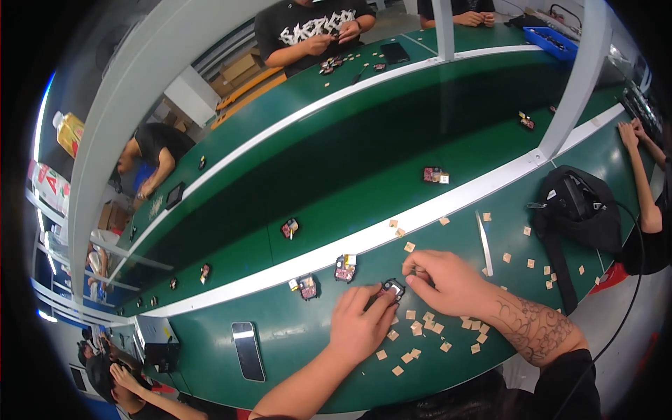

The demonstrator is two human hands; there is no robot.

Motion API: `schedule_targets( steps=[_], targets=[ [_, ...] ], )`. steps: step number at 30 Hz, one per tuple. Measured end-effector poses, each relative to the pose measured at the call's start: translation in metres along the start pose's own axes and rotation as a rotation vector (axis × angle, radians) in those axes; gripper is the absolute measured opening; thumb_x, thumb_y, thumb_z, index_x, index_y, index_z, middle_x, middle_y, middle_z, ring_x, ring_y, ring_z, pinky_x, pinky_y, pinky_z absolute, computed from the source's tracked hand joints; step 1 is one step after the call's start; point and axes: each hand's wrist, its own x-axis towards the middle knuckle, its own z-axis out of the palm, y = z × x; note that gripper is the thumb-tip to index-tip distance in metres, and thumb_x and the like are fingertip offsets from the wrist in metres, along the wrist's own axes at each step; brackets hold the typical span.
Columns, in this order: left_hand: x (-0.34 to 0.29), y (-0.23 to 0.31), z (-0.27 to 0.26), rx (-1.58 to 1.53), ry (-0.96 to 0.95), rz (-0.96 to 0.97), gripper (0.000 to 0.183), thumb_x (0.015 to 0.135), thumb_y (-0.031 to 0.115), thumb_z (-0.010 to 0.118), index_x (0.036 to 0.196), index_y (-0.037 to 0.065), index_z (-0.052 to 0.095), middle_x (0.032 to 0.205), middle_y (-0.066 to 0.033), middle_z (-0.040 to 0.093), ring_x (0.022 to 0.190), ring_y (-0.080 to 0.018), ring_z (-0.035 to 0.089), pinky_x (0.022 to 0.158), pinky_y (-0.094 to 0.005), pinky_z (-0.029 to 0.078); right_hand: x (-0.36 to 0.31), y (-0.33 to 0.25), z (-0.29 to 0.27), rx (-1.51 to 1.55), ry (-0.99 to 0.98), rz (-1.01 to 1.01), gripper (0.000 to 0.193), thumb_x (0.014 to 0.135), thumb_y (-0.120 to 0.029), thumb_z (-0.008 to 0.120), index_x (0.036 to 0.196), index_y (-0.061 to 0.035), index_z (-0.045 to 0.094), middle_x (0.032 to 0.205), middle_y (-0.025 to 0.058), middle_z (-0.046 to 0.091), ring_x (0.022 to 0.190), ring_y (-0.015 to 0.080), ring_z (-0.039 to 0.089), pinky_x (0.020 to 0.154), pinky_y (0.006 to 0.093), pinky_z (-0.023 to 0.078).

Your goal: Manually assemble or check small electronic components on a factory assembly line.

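Observation:
My left hand (360, 320) rests on the green bench with its fingertips closed on a small black electronic module (396, 289). Part of the module is hidden under those fingers. Just to the right, my right hand (441, 281) is raised slightly with thumb and forefinger curled together; whatever is between them, if anything, is too small to make out. Two similar modules, one (345, 268) with a yellow-and-white tab and another (306, 287) further left, lie beyond my left hand. Small tan square pieces (416, 329) are scattered around both hands.
A pale tweezer-like strip (484, 243) and a black bag (577, 210) lie to the right, a phone (248, 351) to the left. Beyond a white rail (280, 273), the green belt (364, 203) carries several modules. White posts (577, 84) rise from it. Other people sit around.

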Motion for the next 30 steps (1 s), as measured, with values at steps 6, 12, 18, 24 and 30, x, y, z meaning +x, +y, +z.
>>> schedule_targets(
  steps=[6,12,18,24,30],
  targets=[
    [-0.003,-0.002,0.003,-0.069,0.059,-0.025,0.025,0.088,0.002,0.082,0.112,0.004,0.077,0.107,-0.0131,0.074,0.095,-0.0317,0.072,0.082,-0.0407,0.057,-0.001,0.005,0.000,0.007,0.097,-0.079,0.017,0.099,-0.009,0.070,0.113,-0.0024,0.064,0.085,0.0120,0.064,0.070,0.0247,0.063,0.066,0.0387,0.052],
    [0.003,0.003,0.006,-0.090,0.056,-0.076,0.017,0.090,-0.001,0.078,0.105,0.001,0.070,0.105,-0.0154,0.073,0.094,-0.0355,0.071,0.082,-0.0419,0.058,-0.002,0.008,0.003,-0.030,0.039,-0.052,0.019,0.100,-0.016,0.065,0.116,-0.0041,0.063,0.115,0.0180,0.074,0.093,0.0388,0.074,0.083,0.0491,0.059],
    [0.004,0.000,0.010,-0.016,0.087,-0.010,0.017,0.090,-0.009,0.073,0.101,-0.003,0.063,0.100,-0.0188,0.068,0.084,-0.0364,0.067,0.074,-0.0405,0.056,-0.002,0.013,0.004,-0.048,0.097,-0.081,0.019,0.103,-0.019,0.064,0.114,-0.0040,0.063,0.113,0.0182,0.073,0.097,0.0423,0.072,0.083,0.0522,0.058],
    [0.058,-0.007,-0.002,0.103,0.233,0.165,0.017,0.087,-0.009,0.077,0.100,-0.003,0.069,0.096,-0.0174,0.070,0.086,-0.0355,0.069,0.077,-0.0415,0.055,0.007,0.022,0.009,-0.045,0.248,-0.173,0.018,0.109,-0.020,0.056,0.107,-0.0034,0.062,0.098,0.0193,0.068,0.087,0.0450,0.068,0.074,0.0537,0.055],
    [0.159,-0.041,0.034,0.168,0.253,0.161,0.013,0.089,0.001,0.079,0.102,0.003,0.074,0.098,-0.0109,0.073,0.091,-0.0340,0.070,0.080,-0.0435,0.057,0.011,0.028,0.008,0.046,0.335,-0.255,0.017,0.109,-0.019,0.056,0.105,-0.0039,0.061,0.095,0.0201,0.068,0.086,0.0454,0.067,0.072,0.0540,0.054]
  ],
)
